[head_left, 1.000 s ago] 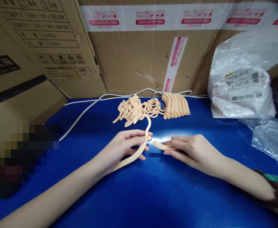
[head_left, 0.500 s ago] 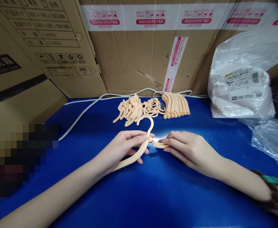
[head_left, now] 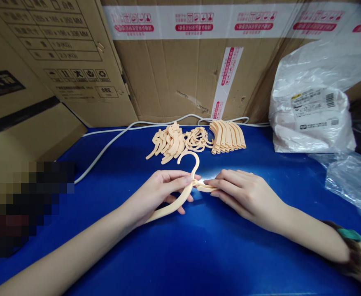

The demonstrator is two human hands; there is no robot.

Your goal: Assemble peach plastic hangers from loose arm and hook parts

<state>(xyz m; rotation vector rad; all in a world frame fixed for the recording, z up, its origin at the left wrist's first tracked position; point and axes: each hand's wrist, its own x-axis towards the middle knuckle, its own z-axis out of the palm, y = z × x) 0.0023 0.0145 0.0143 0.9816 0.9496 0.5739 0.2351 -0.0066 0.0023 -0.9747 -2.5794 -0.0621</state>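
Observation:
My left hand (head_left: 164, 187) is closed on a cream plastic hanger piece (head_left: 171, 209), one curved arm with a hook (head_left: 195, 161) rising from its inner end. Thumb and fingers pinch it close to the hook's base. Opposite, my right hand (head_left: 245, 191) pinches a second cream hanger arm (head_left: 205, 188), mostly covered by the fingers. Its bare end meets the joint below the hook; whether it is seated there I cannot tell. Behind the hands lie a pile of curved arms (head_left: 169, 142), a heap of loose hooks (head_left: 196, 139) and a neat row of arms (head_left: 228, 137).
Cardboard boxes (head_left: 180, 74) wall off the back and left of the blue table (head_left: 180, 255). A white cable (head_left: 106, 158) runs along the rear edge. At the right stand a labelled white plastic bag (head_left: 313, 123) and clear plastic wrap (head_left: 353, 185).
My right hand has brought its hanger arm slightly left, closing the gap to the hook's joint. The left hand holds its piece almost still.

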